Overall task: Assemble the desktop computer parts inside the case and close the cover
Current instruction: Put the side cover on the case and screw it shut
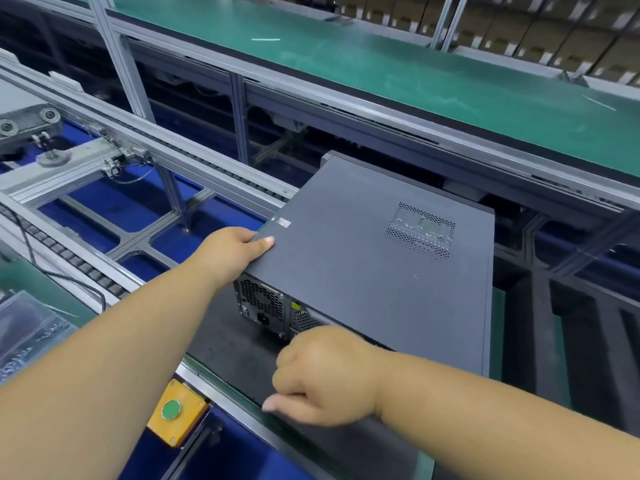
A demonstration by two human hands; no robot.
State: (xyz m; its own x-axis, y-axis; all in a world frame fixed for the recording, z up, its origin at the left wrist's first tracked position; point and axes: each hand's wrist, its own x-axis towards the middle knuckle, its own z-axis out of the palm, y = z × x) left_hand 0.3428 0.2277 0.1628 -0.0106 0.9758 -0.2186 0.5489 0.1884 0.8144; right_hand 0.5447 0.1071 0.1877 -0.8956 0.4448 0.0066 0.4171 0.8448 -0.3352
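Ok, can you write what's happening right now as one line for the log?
step: cover on case | left hand: grips computer case at its left edge | right hand: fingers curled at rear panel, hold unclear | green button: untouched

Bright, even overhead light, shadows soft. Pale glare streaks on the long green conveyor belt (398, 64). Wide-angle bending of the grey aluminium frame rails (114, 60) toward the edges. Stacked brown cardboard boxes (540, 32) at top right soft and smeared; slight blur overall.
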